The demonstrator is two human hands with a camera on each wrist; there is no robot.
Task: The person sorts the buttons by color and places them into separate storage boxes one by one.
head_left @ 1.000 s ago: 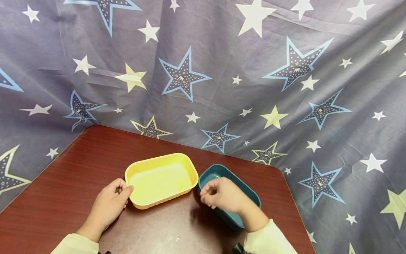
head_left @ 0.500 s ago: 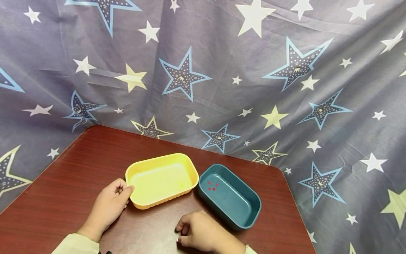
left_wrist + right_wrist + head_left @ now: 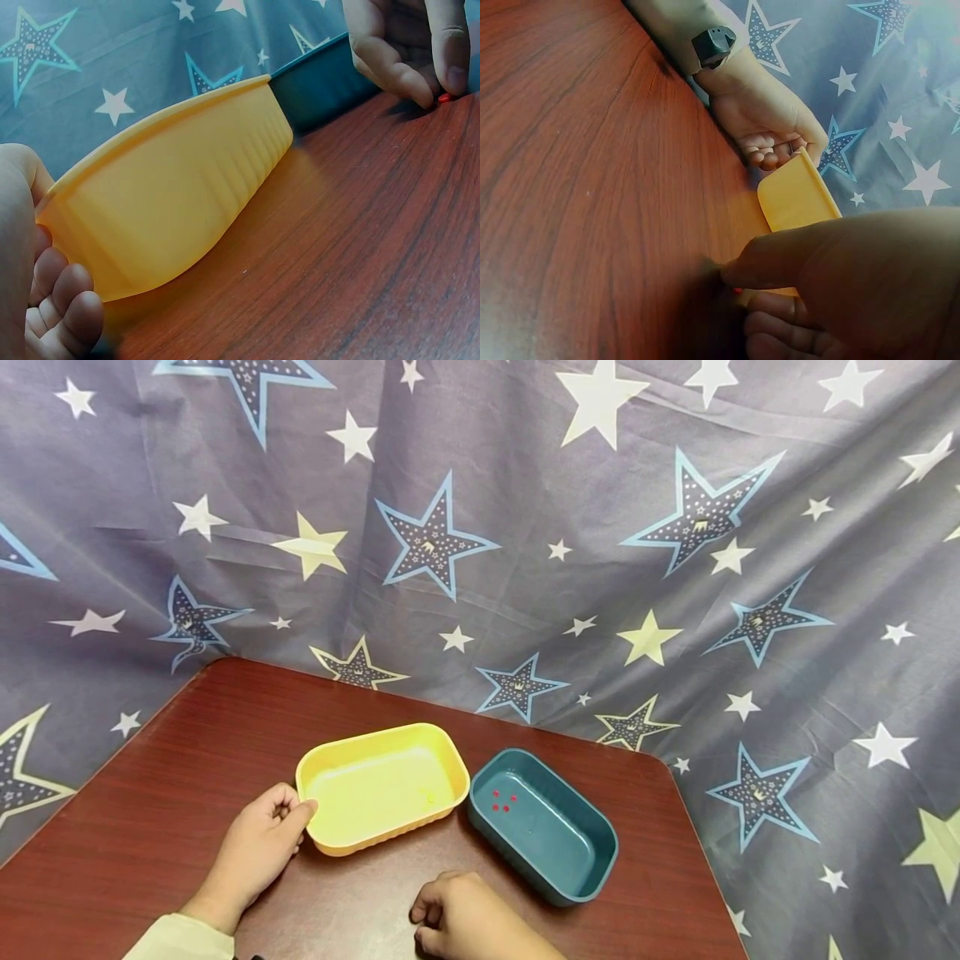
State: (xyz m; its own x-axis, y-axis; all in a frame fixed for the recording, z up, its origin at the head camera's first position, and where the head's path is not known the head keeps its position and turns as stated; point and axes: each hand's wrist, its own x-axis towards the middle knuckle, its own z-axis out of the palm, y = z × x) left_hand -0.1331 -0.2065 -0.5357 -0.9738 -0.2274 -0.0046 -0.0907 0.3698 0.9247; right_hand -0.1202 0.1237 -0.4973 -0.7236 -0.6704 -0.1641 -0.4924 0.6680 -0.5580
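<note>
My left hand (image 3: 262, 831) grips the near-left rim of a yellow plastic bin (image 3: 375, 843), thumb over the edge and the other fingers curled beneath. Low over the table in front of the bins, my right hand (image 3: 476, 917) pinches a small red bead (image 3: 445, 97) between thumb and forefinger, fingertips close to the wood. In the right wrist view the same bead shows as a red speck beside the thumb. Several small red beads (image 3: 506, 808) lie in the left end of a dark teal bin (image 3: 555, 835). Small yellow pieces (image 3: 429, 797) lie at the yellow bin's right end.
Both bins stand corner to corner on a reddish-brown wooden table (image 3: 225, 718). A grey curtain (image 3: 525, 593) printed with stars hangs right behind the table and along its right side. A black strap device (image 3: 713, 46) sits on the left wrist.
My right hand has moved from over the teal bin down to the table at the front, where a small bead lay, uncovering the red beads in the bin. The left hand stays on the rim.
</note>
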